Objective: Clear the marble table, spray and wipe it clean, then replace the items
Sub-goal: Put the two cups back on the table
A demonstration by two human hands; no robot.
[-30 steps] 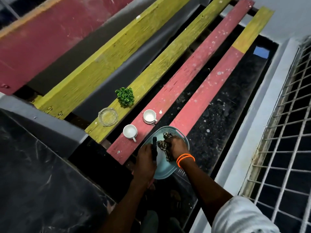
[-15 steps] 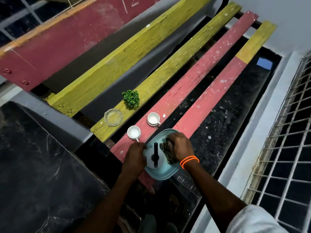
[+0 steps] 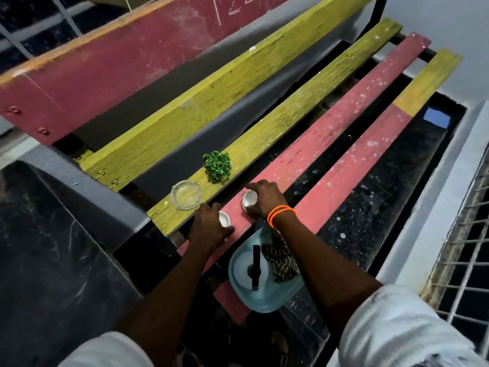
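Marble table (image 3: 47, 260), the dark veined slab at your lower left, stands apart from the painted wooden bench where everything now sits. Your left hand (image 3: 209, 229) curls round the nearer small white ceramic cup (image 3: 225, 219), and your right hand (image 3: 264, 198), the wrist ringed with orange bands (image 3: 281, 214), wraps over the farther white cup (image 3: 249, 199); both cups stand on the red bench slat (image 3: 330, 133). Judging by that double grip, you are picking up the pair to take them back to the table. The clear glass ashtray (image 3: 186, 195) and small green artificial plant (image 3: 217, 166) wait on the yellow slat (image 3: 291, 120), parked in a row within easy reach. The pale blue plastic tray (image 3: 264, 300) holds the white spray bottle with black nozzle (image 3: 254, 268) and the striped cloth (image 3: 280, 263) together, probably so they carry as one load. Faint chalk marks (image 3: 232, 6) cross the maroon backrest plank (image 3: 119, 62); they look like digits, but you cannot read them surely. No brand shows anywhere.
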